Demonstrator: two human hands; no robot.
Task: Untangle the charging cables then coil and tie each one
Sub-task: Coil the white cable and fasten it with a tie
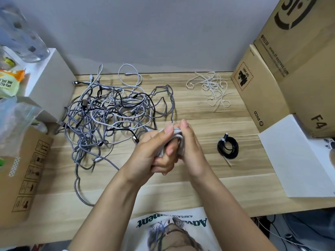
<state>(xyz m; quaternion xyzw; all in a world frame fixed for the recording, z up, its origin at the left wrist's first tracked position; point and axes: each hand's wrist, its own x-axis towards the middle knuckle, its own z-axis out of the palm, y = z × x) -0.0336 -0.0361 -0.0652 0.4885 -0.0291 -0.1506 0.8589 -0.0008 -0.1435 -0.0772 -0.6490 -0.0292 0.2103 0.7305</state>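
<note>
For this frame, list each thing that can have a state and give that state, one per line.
black cable: coiled, tied, lying on the table right of the hands.
white cable: bunched in loops, gripped by both hands.
cable pile: tangled, loose on the table.
ties: unused, scattered near the back edge.
left hand: fingers curled round the white cable.
right hand: fingers curled round the white cable.

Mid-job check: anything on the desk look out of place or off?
Only the expected mess: the cable tangle still sprawls at left, one grey strand trailing to the desk's front edge. The tied black coil and loose ties look fine.
</note>
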